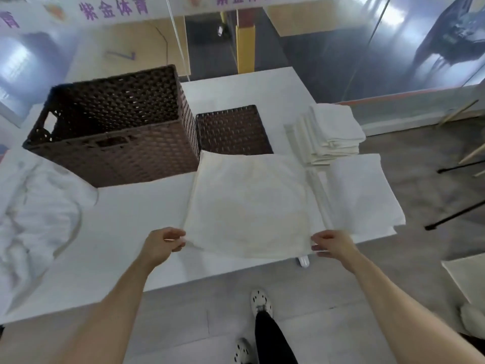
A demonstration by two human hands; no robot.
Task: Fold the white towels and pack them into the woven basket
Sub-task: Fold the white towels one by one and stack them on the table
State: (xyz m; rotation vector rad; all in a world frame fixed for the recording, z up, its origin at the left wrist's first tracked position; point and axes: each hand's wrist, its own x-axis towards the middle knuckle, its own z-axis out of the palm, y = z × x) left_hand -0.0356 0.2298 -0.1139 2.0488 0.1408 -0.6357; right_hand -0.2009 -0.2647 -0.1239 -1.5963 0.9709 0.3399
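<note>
Left hand [164,240] and right hand [331,243] are each pinching a near corner of the white towel [249,206] (lying flat on the table [136,219]), beside the woven basket [115,127].

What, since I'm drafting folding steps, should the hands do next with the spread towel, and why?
Probably carry both near corners forward to the far edge, halving the towel. The left hand and right hand each pinch a near corner, and it lies flat on the table, larger than the folded stack beside it.
</note>
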